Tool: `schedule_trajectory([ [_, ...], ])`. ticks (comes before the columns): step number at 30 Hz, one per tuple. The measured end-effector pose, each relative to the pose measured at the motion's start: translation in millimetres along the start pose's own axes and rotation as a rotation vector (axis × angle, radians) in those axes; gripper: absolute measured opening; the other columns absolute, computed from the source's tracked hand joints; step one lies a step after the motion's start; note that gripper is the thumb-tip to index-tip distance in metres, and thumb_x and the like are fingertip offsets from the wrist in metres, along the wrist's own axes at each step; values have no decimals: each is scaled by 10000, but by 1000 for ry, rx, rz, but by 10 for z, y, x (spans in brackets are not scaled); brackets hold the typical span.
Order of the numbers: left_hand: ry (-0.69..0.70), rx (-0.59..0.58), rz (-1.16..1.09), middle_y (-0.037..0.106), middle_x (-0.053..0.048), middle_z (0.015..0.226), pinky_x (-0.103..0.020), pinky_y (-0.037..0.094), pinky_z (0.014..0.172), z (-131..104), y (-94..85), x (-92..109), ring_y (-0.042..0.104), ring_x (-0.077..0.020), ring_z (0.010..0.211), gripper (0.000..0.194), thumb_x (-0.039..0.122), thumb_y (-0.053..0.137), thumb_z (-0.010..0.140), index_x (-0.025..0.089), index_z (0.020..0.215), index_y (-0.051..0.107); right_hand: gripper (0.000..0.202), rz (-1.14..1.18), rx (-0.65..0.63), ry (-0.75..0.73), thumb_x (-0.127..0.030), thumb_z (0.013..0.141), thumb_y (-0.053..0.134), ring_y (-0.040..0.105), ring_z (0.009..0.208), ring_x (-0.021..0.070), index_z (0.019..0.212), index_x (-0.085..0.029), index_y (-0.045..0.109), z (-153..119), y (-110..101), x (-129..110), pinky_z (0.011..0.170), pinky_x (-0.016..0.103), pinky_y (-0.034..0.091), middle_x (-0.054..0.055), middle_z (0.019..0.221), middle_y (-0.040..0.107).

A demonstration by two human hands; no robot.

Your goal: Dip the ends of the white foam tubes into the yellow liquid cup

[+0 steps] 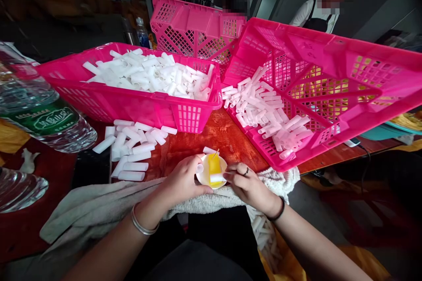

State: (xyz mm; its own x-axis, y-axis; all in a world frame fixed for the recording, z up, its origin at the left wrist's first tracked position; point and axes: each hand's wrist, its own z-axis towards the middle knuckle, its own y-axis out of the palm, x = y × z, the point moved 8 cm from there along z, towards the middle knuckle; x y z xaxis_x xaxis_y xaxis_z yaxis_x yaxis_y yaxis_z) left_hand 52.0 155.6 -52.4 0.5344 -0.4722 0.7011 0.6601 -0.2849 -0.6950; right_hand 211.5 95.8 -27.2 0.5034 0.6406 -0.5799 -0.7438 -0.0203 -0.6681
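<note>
- At the near edge of the reddish-brown table [217, 127], a small round white dish [223, 166] with flat yellow matter [215, 164] inside sits between both hands.
- Left hand [183, 180]: fingers closed about a short translucent white tube [199, 168], end-on at the dish's left side. Whether they also brace the dish: cannot tell.
- Right hand [249, 184]: fingertips pinched at the right end of a second white tube [216, 178], lying across the yellow. Whether they grip tube or something thin in it: cannot tell.
- Tipping risk: rumpled pale towel [211, 201] lies along the near edge; a snag or wrist push could shift the light-looking dish.
- Smear risk: yellow, if wet, could mark tube or fingers.
- Snag risk: thin pale stick [216, 153] rises at the far rim, close to the fingers; a knock could flick it out.
- Rolling risk: loose white tubes [135, 166] lie near the left forearm; an elbow sweep could scatter them.
- Spill risk: bright pink plastic basket [132, 105] is heaped; a bump could shed tubes.
</note>
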Motion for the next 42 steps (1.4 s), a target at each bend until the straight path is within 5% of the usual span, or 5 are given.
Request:
schedule_trajectory([
  [5,-41,-50,-16,581,-124,1211,-432,485,943,-10,32,-12,566,-311,1105,870,374,914,526,190,1255,477,326,179,14,228,-237,946,544,650,903,200,1267,-207,496,-51,46,111,778,322,571,90,1022,634],
  [10,-46,-50,-2,604,-101,1151,-415,495,926,4,14,-19,589,-297,1058,858,362,926,496,191,1225,507,187,3,60,10,-146,930,509,591,995,228,1071,-201,619,-44,57,-32,820,370,540,113,1067,572],
  [26,-51,-78,-14,593,-97,1183,-430,494,919,32,4,-29,589,-303,1065,834,371,924,501,202,1206,512,222,159,106,224,-232,947,545,657,829,185,1166,-194,542,-86,10,95,706,300,580,85,968,636],
  [33,10,-98,1,566,-112,1212,-463,476,941,58,-7,-6,544,-315,1124,811,342,922,498,220,1168,482,194,-208,84,-220,-39,899,529,588,998,232,1002,-183,609,-131,9,-188,841,399,537,112,1078,602],
  [42,234,-23,149,601,-81,995,-359,527,792,-82,-334,455,610,-224,913,163,213,368,968,187,1099,460,129,454,386,220,-228,896,628,640,872,195,1019,-230,586,50,-212,-130,687,306,578,71,987,615],
])
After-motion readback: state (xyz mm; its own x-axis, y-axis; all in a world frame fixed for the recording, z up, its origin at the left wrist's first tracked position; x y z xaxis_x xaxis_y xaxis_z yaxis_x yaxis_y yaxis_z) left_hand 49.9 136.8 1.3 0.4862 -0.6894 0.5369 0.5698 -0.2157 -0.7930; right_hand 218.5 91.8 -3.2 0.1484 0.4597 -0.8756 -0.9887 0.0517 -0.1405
